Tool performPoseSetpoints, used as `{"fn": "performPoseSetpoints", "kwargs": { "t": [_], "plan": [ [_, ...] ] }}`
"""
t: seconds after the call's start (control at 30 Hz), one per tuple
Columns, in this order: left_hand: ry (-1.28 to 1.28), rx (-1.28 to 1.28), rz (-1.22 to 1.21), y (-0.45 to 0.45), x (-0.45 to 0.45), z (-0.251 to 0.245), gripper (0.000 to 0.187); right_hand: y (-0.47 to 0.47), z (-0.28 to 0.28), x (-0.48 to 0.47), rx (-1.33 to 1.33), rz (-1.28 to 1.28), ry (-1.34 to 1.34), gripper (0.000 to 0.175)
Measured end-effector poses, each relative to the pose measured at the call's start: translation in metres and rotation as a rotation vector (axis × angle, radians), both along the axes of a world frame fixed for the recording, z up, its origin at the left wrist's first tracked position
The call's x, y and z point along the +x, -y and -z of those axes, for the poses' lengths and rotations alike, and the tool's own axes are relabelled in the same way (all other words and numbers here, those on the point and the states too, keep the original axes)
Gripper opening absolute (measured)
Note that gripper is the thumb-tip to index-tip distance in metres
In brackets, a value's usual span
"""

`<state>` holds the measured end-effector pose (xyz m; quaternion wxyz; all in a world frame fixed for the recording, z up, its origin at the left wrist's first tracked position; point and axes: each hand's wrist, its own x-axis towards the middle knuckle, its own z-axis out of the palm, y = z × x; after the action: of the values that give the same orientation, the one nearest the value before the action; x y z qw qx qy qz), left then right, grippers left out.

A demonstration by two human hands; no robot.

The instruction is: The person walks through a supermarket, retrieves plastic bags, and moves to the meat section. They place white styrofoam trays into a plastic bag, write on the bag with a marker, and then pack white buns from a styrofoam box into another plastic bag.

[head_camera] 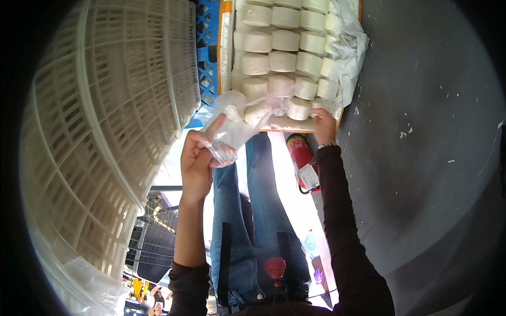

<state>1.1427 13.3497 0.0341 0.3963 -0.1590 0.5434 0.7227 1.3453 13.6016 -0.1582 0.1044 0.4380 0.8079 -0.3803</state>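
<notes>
My left hand holds a thin clear plastic bag, its thumb and fingers spread inside or against the film. The bag reaches over the near left corner of an orange-edged tray. Rows of white cylindrical buns fill the tray. At least one bun shows through the film. My right hand is at the tray's near right corner, fingers curled against a bun. Those fingers partly hide that bun, and I cannot tell whether they grip it.
Tall white slatted plastic crates stand close on the left, beside a blue lattice crate. White plastic lining hangs over the tray's right edge. A grey surface with white flecks lies right. Below the tray is a red fire extinguisher.
</notes>
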Motion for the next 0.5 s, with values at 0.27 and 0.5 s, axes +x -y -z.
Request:
{"fn": "performPoseSetpoints", "kwargs": {
  "t": [0.27, 0.5],
  "plan": [
    [0.321, 0.135, 0.091, 0.006, 0.008, 0.029, 0.023, 0.014, 0.047, -0.019, 0.447, -0.552, 0.233, 0.037],
    [-0.086, -0.195, 0.28, 0.011, 0.024, 0.018, 0.019, 0.01, 0.048, -0.019, 0.529, -0.623, 0.429, 0.053]
  ]
}}
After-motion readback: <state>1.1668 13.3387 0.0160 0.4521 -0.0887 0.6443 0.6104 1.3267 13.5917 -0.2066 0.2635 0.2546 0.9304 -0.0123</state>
